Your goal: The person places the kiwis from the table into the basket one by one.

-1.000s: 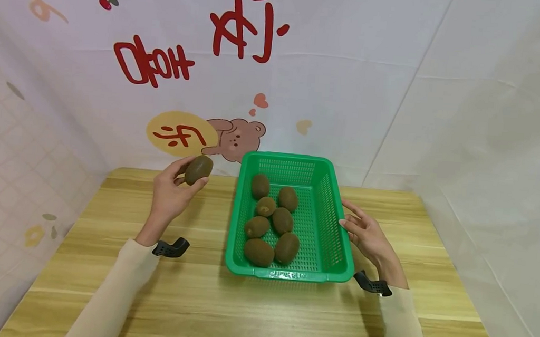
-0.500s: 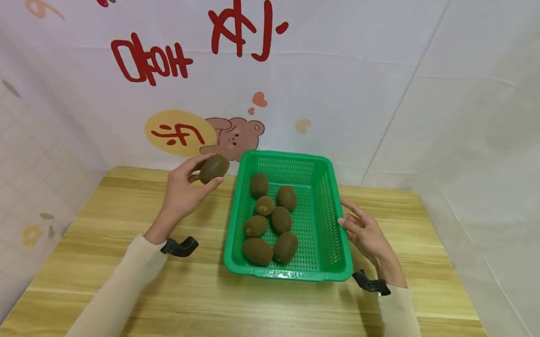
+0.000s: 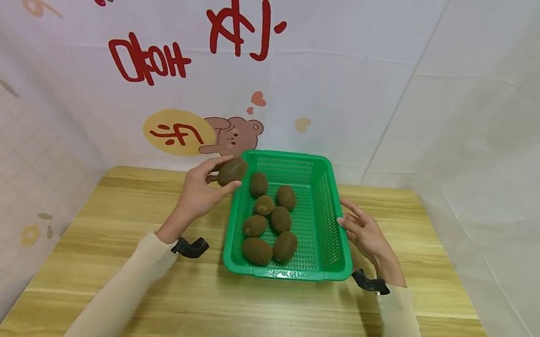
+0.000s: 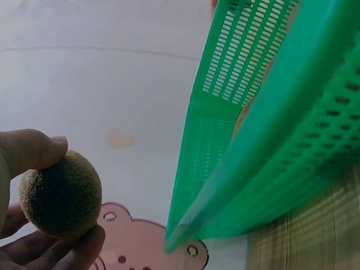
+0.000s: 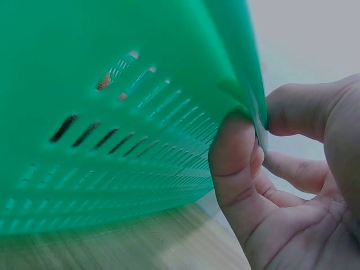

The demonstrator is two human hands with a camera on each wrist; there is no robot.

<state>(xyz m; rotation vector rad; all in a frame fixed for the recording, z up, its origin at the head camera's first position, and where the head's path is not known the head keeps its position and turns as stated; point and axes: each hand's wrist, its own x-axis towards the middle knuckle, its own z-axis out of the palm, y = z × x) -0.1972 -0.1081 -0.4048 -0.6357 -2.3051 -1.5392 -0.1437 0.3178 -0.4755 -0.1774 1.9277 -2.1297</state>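
Observation:
My left hand (image 3: 202,190) pinches a brown kiwi (image 3: 232,172) between thumb and fingers, up at the left rim of a green plastic basket (image 3: 315,219). In the left wrist view the fuzzy kiwi (image 4: 61,194) sits between the thumb above and fingertips below, with the basket's wall off to the right. Several more kiwis (image 3: 281,219) lie inside the basket, mostly along its left half. At the opposite side my right hand (image 3: 368,236) grips the basket's right rim. The right wrist view shows its thumb (image 5: 298,109) on one face of the rim and fingers on the other.
The basket stands on a wooden table (image 3: 183,299), near its back edge. A white cloth wall (image 3: 333,89) with red lettering and a cartoon bear (image 3: 234,136) rises behind it. Cloth also hangs at both sides. Each wrist wears a black mount (image 3: 191,247).
My left hand has moved right with the kiwi, from beside the basket to its left rim. The right hand keeps its grip in place. The kiwis in the basket have not moved.

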